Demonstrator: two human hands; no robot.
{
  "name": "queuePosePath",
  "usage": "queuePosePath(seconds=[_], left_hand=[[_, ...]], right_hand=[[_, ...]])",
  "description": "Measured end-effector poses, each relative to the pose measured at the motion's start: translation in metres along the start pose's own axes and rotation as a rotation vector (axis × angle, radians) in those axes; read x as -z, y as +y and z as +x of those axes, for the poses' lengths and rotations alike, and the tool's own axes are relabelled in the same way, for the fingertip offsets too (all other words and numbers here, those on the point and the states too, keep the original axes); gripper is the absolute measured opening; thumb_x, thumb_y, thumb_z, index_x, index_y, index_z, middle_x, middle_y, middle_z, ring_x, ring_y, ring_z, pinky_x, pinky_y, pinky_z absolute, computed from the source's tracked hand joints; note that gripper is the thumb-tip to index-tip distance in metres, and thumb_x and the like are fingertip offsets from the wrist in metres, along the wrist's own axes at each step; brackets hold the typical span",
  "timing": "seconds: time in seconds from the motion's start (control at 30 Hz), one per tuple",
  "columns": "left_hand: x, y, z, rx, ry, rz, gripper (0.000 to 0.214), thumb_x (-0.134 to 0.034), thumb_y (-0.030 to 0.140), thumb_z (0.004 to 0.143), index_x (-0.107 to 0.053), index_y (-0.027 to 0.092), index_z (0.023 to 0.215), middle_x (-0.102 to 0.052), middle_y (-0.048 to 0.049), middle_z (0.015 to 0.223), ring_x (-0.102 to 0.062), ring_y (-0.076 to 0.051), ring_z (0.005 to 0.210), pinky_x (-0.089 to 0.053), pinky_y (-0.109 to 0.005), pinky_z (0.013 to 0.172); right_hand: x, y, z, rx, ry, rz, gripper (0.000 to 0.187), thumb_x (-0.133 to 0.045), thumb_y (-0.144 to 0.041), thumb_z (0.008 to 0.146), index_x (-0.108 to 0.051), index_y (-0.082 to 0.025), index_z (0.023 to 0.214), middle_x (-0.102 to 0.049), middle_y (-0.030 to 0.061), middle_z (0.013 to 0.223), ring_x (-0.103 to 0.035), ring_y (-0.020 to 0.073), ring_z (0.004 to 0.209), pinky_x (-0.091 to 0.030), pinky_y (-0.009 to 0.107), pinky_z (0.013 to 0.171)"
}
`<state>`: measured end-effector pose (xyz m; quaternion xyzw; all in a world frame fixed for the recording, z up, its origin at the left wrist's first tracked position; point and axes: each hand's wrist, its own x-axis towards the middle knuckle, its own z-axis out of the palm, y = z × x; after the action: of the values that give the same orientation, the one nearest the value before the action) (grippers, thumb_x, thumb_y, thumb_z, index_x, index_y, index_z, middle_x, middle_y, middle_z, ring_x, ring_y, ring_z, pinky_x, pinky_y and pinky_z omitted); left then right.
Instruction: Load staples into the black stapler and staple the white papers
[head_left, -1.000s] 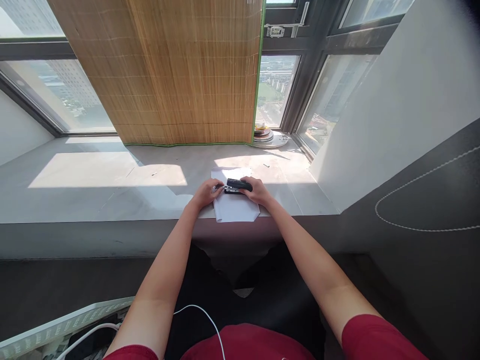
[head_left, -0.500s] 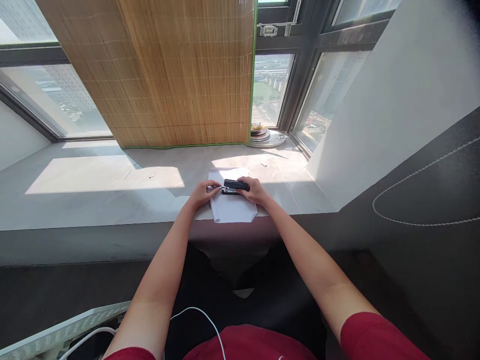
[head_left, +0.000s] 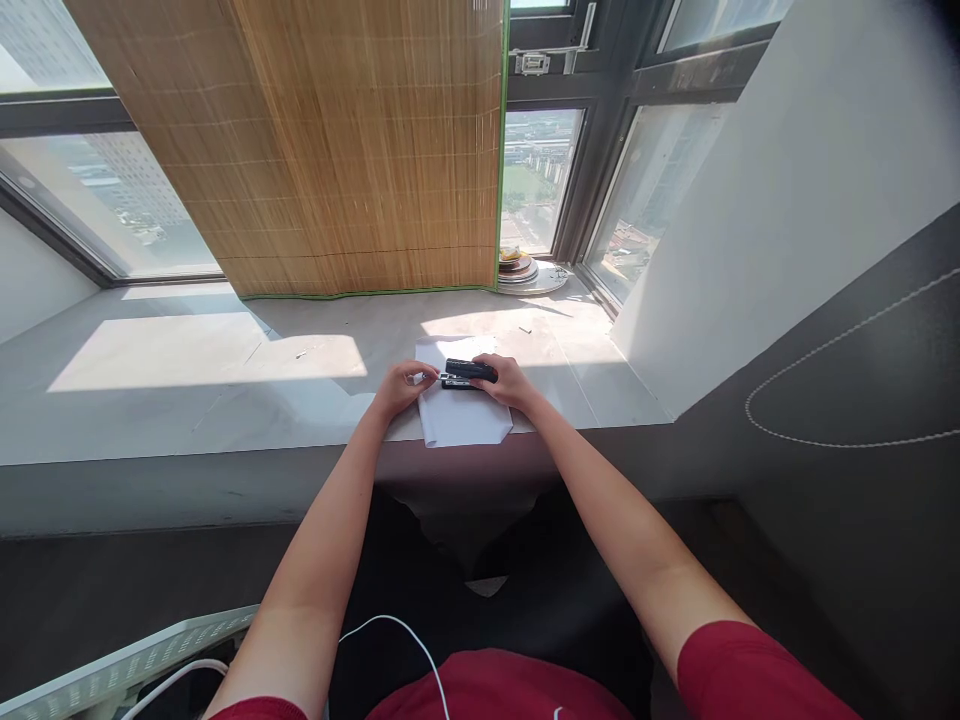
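A black stapler (head_left: 469,370) lies over a white sheet of paper (head_left: 466,420) on the window sill, its top arm raised from the base and its silvery inner part showing. My right hand (head_left: 506,380) is wrapped around the stapler's right end. At its left end, my left hand (head_left: 406,386) is closed in a pinch, fingertips by a small shiny metal piece that sticks out of the stapler. What exactly those fingers hold is too small to make out. The paper's front edge reaches past the edge of the sill.
Beyond my hands hangs a bamboo blind (head_left: 360,160) in front of the window. A stack of plates (head_left: 525,278) stands in the sill's right corner. A beaded cord (head_left: 795,437) loops along the right wall. A white cable (head_left: 405,628) runs over my lap.
The whole view has shifted very slightly. My left fingertips are still at the stapler's left end, and my right hand keeps its hold.
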<state>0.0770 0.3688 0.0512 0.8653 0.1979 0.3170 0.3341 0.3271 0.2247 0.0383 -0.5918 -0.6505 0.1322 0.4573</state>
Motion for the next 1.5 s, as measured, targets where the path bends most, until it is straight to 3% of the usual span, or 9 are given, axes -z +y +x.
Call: queuePosePath(seconds=[0.17,0.4,0.57,0.73,0.87,1.07,1.2,1.4,1.5], left_hand=[[0.001,0.002,0.0,0.029,0.012,-0.018,0.02,-0.075,0.043,0.092,-0.084,0.026,0.098,-0.085,-0.0082,0.112,-0.076,-0.028,0.109,-0.059,-0.047,0.101],[0.005,0.008,-0.003,0.105,0.002,-0.206,0.038,-0.081,0.056,0.089,-0.087,0.021,0.104,-0.085,-0.0126,0.111,-0.079,-0.032,0.108,-0.06,-0.051,0.103],[0.006,0.011,-0.002,0.08,-0.035,-0.324,0.056,-0.096,0.059,0.071,-0.084,0.023,0.112,-0.084,-0.0131,0.113,-0.08,-0.033,0.105,-0.062,-0.052,0.098],[0.007,0.006,0.001,-0.032,-0.039,-0.216,0.061,-0.101,0.055,0.062,-0.079,0.025,0.11,-0.081,-0.009,0.116,-0.075,-0.03,0.107,-0.057,-0.048,0.1],[0.009,0.006,-0.001,-0.058,-0.043,-0.169,0.052,-0.097,0.05,0.067,-0.076,0.024,0.107,-0.079,-0.0066,0.111,-0.073,-0.027,0.103,-0.053,-0.045,0.098],[0.009,0.006,0.0,0.003,0.042,-0.11,0.042,-0.093,0.046,0.073,-0.074,0.025,0.104,-0.076,-0.0039,0.108,-0.068,-0.024,0.099,-0.049,-0.04,0.092],[0.009,0.001,0.002,0.063,0.065,-0.103,0.04,-0.089,0.049,0.076,-0.073,0.025,0.103,-0.075,-0.0045,0.11,-0.065,-0.022,0.096,-0.049,-0.036,0.084],[0.008,0.002,0.002,0.106,-0.02,-0.078,0.039,-0.084,0.054,0.078,-0.076,0.024,0.102,-0.076,-0.0063,0.109,-0.067,-0.023,0.097,-0.051,-0.034,0.078],[0.007,-0.002,0.003,0.118,-0.042,-0.033,0.039,-0.074,0.055,0.087,-0.078,0.023,0.109,-0.077,-0.008,0.115,-0.068,-0.025,0.1,-0.055,-0.036,0.082]], right_hand=[[0.0,0.002,0.0,-0.011,0.005,0.016,0.028,-0.078,-0.031,0.085,-0.076,-0.026,0.112,-0.078,0.0054,0.107,-0.07,0.026,0.098,-0.056,0.042,0.092],[0.009,0.005,-0.001,-0.072,0.145,0.206,0.034,-0.079,-0.035,0.082,-0.079,-0.023,0.114,-0.078,0.0071,0.111,-0.072,0.0281,0.104,-0.058,0.045,0.096],[0.011,-0.004,-0.003,0.054,0.044,0.305,0.035,-0.084,-0.044,0.083,-0.081,-0.023,0.111,-0.076,0.0067,0.103,-0.069,0.0262,0.098,-0.058,0.043,0.091],[0.0,-0.019,0.006,0.164,-0.111,0.364,0.038,-0.085,-0.048,0.085,-0.081,-0.023,0.113,-0.077,0.0068,0.104,-0.069,0.0256,0.098,-0.057,0.042,0.092],[-0.009,-0.023,0.012,0.166,-0.165,0.364,0.039,-0.083,-0.049,0.087,-0.08,-0.023,0.116,-0.078,0.0076,0.109,-0.07,0.026,0.101,-0.056,0.041,0.094],[-0.02,-0.015,0.01,0.036,-0.046,0.295,0.035,-0.082,-0.041,0.083,-0.079,-0.022,0.112,-0.079,0.0066,0.107,-0.072,0.0257,0.1,-0.055,0.039,0.091],[-0.021,-0.013,0.006,0.003,-0.046,0.211,0.031,-0.081,-0.038,0.082,-0.079,-0.022,0.108,-0.079,0.0046,0.101,-0.071,0.0238,0.093,-0.054,0.036,0.084],[-0.012,-0.018,0.001,0.002,-0.062,0.173,0.034,-0.081,-0.04,0.083,-0.078,-0.023,0.112,-0.08,0.0051,0.105,-0.071,0.0243,0.096,-0.053,0.036,0.085],[-0.014,-0.019,0.001,-0.01,-0.058,0.161,0.034,-0.08,-0.039,0.083,-0.078,-0.023,0.113,-0.08,0.0062,0.107,-0.072,0.0254,0.098,-0.054,0.037,0.087]])
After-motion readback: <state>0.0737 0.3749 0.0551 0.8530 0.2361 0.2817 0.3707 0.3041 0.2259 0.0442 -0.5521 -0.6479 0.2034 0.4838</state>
